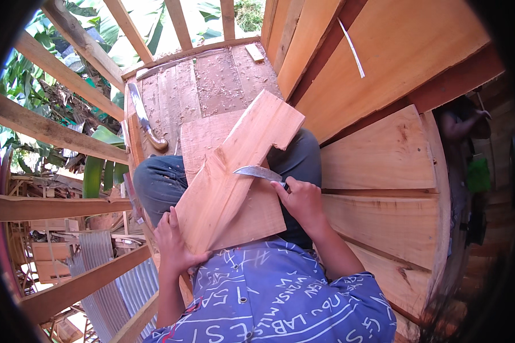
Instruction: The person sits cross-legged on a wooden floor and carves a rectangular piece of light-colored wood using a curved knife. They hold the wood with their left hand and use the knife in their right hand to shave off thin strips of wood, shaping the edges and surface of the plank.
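Observation:
A thick, pale wooden board (240,148) lies slantwise across my lap, with a notch cut into its right edge. My left hand (174,243) is wrapped round its near lower end, thumb on one side and fingers on the other. In my right hand (301,199) is a knife (258,171), gripped by its handle. Its curved blade points left and lies over the board's right edge, below the notch. Under the thick board, a wider flat board (263,211) rests across my legs.
A long-bladed machete (138,108) with a wooden handle lies along the left side of the plank floor (223,77). Wood shavings and a small wood block (254,53) are on the floor. Slatted railings (68,208) stand at left, a plank wall (377,154) at right.

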A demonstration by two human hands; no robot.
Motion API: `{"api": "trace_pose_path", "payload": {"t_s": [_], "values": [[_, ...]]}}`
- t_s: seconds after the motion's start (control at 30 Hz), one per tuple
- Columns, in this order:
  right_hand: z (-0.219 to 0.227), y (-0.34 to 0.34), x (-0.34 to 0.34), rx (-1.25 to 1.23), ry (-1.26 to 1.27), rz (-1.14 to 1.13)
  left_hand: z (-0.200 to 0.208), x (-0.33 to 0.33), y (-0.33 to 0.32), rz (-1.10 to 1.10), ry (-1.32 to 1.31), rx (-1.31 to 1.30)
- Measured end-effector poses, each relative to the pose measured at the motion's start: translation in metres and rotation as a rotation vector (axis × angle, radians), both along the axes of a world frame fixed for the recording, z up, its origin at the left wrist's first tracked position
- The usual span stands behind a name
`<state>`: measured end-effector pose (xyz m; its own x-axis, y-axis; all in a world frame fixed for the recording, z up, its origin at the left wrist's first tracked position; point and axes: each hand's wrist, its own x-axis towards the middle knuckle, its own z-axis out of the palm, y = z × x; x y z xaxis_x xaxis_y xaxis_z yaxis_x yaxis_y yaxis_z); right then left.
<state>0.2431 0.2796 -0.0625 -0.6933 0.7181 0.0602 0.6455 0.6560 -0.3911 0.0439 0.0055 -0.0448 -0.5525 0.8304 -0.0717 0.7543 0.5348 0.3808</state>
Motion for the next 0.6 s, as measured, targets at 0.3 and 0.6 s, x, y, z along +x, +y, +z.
{"api": "trace_pose_path", "payload": {"t_s": [0.3,0.6], "values": [[0.002,-0.012,-0.001,0.033,0.029,0.03,-0.005,-0.002,-0.001,-0.01,-0.016,0.041],[0.002,-0.016,0.0,0.05,0.013,0.056,-0.008,-0.002,-0.002,-0.016,-0.005,0.038]]}}
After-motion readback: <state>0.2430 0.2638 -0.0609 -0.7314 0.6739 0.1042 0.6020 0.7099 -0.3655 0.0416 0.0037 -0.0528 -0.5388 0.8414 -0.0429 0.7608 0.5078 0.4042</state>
